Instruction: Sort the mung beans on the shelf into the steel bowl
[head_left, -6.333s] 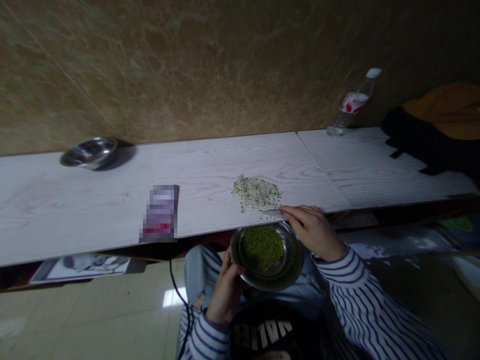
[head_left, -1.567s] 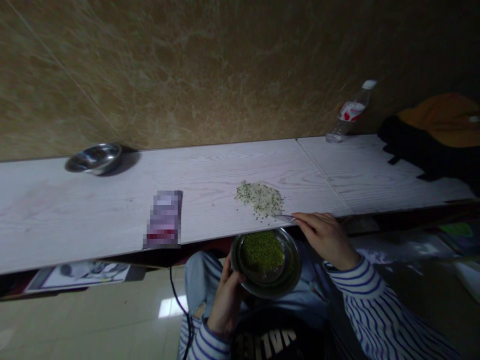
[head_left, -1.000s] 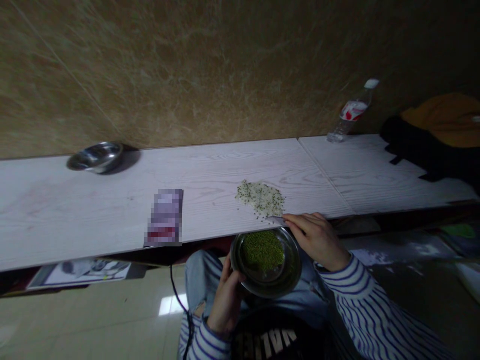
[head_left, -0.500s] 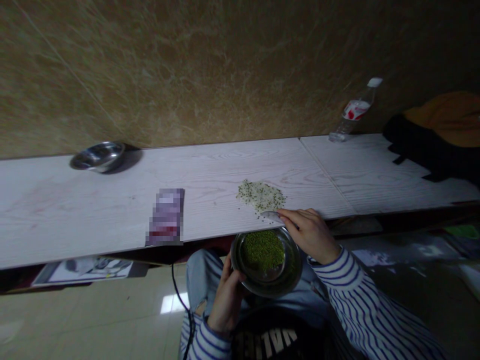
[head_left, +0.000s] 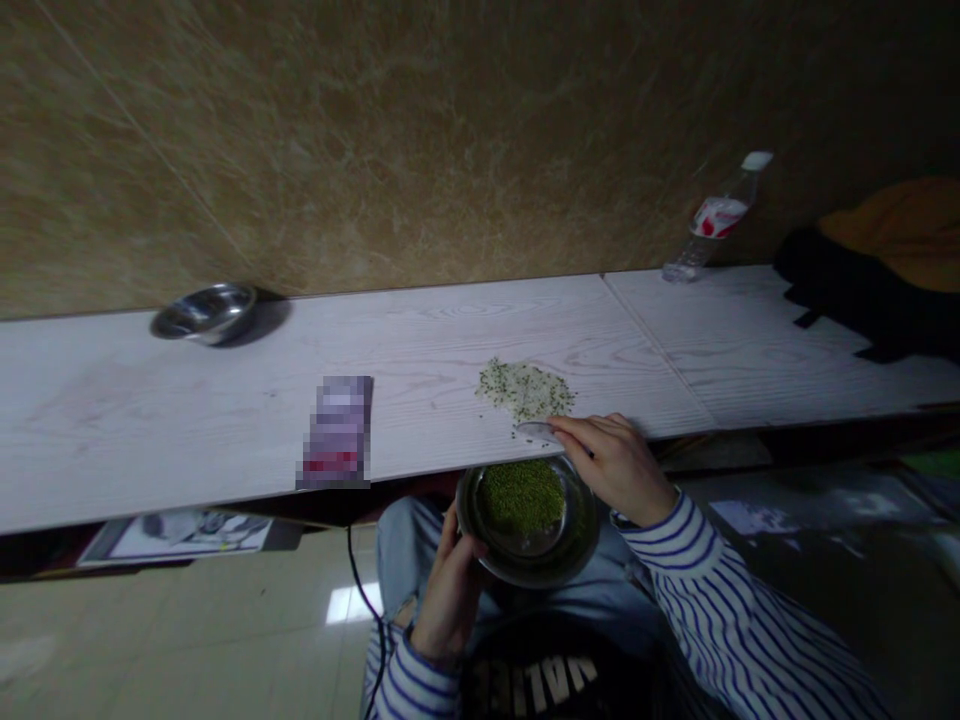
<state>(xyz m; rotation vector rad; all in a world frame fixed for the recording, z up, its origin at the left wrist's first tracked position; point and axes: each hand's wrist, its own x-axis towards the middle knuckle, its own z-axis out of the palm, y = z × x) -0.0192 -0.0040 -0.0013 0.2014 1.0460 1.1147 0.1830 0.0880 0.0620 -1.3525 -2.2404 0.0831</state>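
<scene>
My left hand (head_left: pixel 454 590) grips the left rim of a metal bowl (head_left: pixel 592 520), which is tilted below the table's front edge, above my lap. Many small green beans (head_left: pixel 523 500) lie in it, likely mung beans. Between the fingertips of my right hand (head_left: pixel 619 465) is a small, pale grey spoon (head_left: pixel 535 431), its oval end low over the table edge. Just beyond it spreads a pile of white rice grains mixed with green beans (head_left: pixel 529 388). A few loose beans lie by the spoon. My right fingers hide the spoon's handle.
On the white wood-grain table (head_left: pixel 420 350), a second metal bowl (head_left: pixel 206 313) stands at the back left. A blurred-out flat phone-like object (head_left: pixel 337 432) lies near the front edge. A plastic bottle (head_left: pixel 716 220) and a dark and orange bag or garment (head_left: pixel 885 270) are at the right.
The spoon in my right hand has shifted slightly left along the table edge. The held bowl has moved a little left. The whole view has shifted slightly.
</scene>
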